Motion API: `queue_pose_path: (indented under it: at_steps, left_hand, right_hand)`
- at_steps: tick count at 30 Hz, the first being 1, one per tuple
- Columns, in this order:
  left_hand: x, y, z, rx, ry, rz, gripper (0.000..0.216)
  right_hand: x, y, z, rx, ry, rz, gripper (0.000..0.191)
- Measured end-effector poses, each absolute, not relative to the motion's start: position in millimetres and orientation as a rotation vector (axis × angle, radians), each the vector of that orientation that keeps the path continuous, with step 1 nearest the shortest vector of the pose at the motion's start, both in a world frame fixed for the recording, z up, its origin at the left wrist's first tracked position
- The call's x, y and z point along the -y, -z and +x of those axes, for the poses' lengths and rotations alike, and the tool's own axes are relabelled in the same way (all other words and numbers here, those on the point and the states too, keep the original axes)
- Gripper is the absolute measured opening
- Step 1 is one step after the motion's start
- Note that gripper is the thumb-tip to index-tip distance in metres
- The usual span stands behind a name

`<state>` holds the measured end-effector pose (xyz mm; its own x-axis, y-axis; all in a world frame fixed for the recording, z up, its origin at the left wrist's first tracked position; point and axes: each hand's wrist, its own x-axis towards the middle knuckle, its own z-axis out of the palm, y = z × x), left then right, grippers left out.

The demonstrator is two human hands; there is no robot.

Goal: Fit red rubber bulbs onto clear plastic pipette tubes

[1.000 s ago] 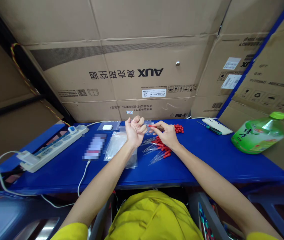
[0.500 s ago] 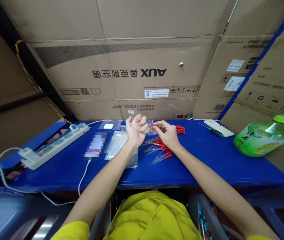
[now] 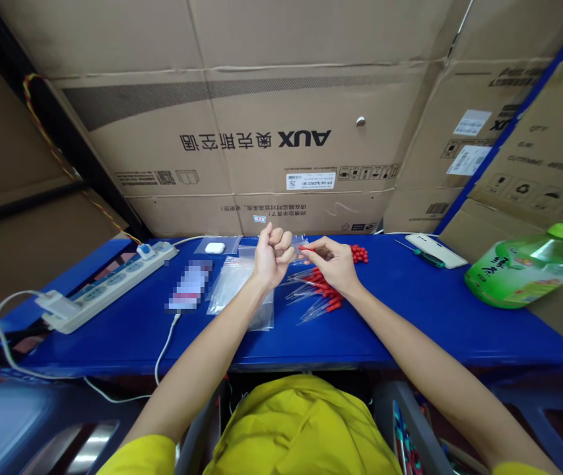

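Observation:
My left hand (image 3: 271, 255) is raised over the blue table (image 3: 410, 316), its fingers curled into a fist around something thin that I cannot make out. My right hand (image 3: 333, 262) is just to its right, pinching a slim clear tube with a red cap (image 3: 305, 249) between thumb and fingers. Under my right hand lies a pile of clear tubes with red caps (image 3: 317, 297). A heap of loose red caps (image 3: 359, 253) sits behind it. Clear plastic bags (image 3: 234, 284) lie under my left wrist.
A white power strip (image 3: 107, 284) with cables lies at the left, next to a phone (image 3: 189, 285) on a charging cable and a white earbud case (image 3: 214, 248). A screwdriver (image 3: 422, 256) and a white device (image 3: 434, 249) sit at the back right. A green bottle (image 3: 523, 267) lies far right. Cardboard boxes wall the back.
My left hand's fingers have curled from loosely open into a fist. My right hand stays close beside it with the red-capped tube.

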<state>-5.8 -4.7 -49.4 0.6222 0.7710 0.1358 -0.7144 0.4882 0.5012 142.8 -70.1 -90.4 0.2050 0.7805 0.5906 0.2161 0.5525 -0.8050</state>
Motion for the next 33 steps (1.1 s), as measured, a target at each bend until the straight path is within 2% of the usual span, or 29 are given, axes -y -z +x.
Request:
queue_pose_path:
  at_steps: [13,23,26,33]
  left_hand:
    - [7,49,-7,-0.135,-0.875,0.502,0.049]
    - [10,49,-4,-0.060,-0.890,0.520,0.059]
    - [8,52,-4,-0.040,-0.910,0.512,0.061]
    - [5,53,-8,-0.058,-0.895,0.498,0.052]
  right_hand:
    - [74,87,141,1.385,-0.412,-0.994,0.026]
    - [74,82,148,1.463,-0.037,-1.056,0.015]
    - [72,83,148,1.476,-0.141,-1.058,0.017]
    - [64,89,144,1.307,-0.615,-0.957,0.035]
